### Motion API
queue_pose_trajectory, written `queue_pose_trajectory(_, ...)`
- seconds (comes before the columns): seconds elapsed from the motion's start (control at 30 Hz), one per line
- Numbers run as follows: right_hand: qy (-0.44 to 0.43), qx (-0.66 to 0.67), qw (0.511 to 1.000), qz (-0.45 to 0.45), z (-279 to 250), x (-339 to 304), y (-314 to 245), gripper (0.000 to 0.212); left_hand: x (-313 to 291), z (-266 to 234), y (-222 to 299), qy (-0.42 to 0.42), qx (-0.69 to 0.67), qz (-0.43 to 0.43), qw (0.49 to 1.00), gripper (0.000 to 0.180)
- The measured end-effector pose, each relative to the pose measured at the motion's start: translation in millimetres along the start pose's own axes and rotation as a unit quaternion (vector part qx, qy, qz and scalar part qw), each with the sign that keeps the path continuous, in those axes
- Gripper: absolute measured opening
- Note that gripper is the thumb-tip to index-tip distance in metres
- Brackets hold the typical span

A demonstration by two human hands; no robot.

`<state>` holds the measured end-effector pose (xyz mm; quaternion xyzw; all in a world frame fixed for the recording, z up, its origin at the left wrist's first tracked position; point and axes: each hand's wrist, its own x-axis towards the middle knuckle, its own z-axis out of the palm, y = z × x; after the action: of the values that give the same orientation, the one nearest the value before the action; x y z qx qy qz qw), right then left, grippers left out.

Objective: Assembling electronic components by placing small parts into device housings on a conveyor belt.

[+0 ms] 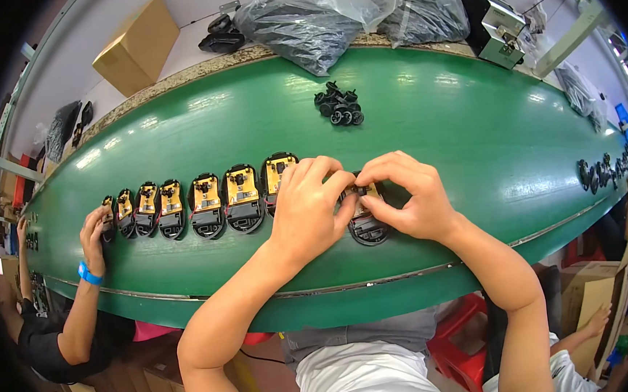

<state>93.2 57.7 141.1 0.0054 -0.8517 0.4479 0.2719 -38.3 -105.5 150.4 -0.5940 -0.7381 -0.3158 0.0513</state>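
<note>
Bare forearms (244, 292) in close, hands busy on one black oval plastic unit with its innards showing (369, 230)

So that unit's sitting on the glossy green surface (440, 129), right in front of the person and just past the end of a row of similar black-and-yellow units (207, 212). Left hand (303, 200) and right hand (414, 195) meet at its far end, thumbs and index fingers pinching there. Can't tell exactly which little bit is between them, the knuckles hide it.

Looks like fiddly fingertip work to me. I'd brace the rim with one hand, do the fine stuff with the other, and push straight and gently, since small plastic bits probably don't love being twisted.

Texture-wise: hard rounded shells, flat yellow insides with small black fittings on top, chunky dark blocks at the near ends. Farther back there's a little heap of shiny black wheel-like parts (338, 107), then crinkly clear plastic bags stuffed with dark stuff (302, 33) and a plain brown cardboard box (136, 48). Co-worker's hand (95, 237) is at the row's left end.
</note>
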Motion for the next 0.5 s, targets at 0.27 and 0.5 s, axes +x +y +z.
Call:
queue_pose_trajectory(0.27, -0.01, 0.009, 1.0, 0.004, -1.6, 3.4, 8.8, 0.023, 2.6, 4.7, -3.3, -0.009, -0.034, -0.014, 0.999, 0.024)
queue_pose_trajectory(0.5, -0.003, 0.076, 0.996, 0.055, 1.0, 1.7, 1.2, 0.025, -1.2, 0.9, -7.6, -0.022, -0.062, -0.013, 0.998, 0.023)
